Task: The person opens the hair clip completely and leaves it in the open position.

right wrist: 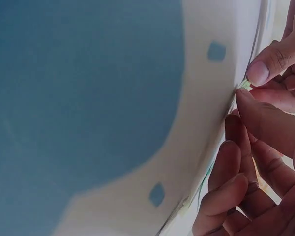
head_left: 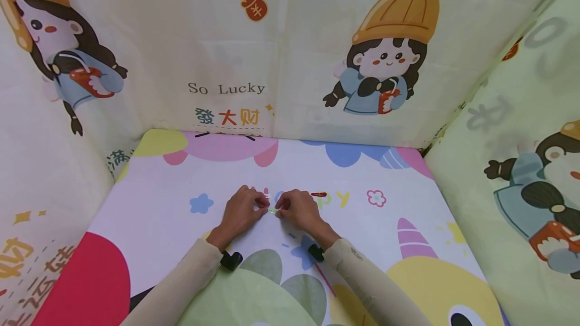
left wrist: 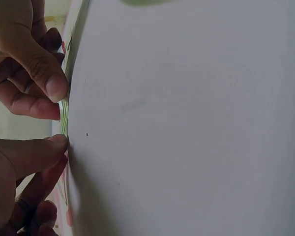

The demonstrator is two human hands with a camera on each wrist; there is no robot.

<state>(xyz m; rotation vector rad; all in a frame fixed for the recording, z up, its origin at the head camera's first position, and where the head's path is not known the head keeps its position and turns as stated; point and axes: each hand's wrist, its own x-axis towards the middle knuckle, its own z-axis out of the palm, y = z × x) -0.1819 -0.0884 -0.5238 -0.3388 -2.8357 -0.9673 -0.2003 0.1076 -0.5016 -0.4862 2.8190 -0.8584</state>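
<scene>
In the head view, both hands meet over the middle of the table. My left hand pinches one end of a thin green stranded piece between thumb and fingertips. The right hand pinches its other end close by. In the left wrist view, fine green strands span the short gap between the two thumbs. From the right wrist, only a little green shows between the fingertips. Its exact kind is too small to tell. Just beyond the right hand lies a red hair clip.
A printed cover with cartoon shapes lies over the table. Patterned cloth walls enclose it at the back and both sides. A thin magenta line shows beside the right forearm. Small black devices sit at the wrists.
</scene>
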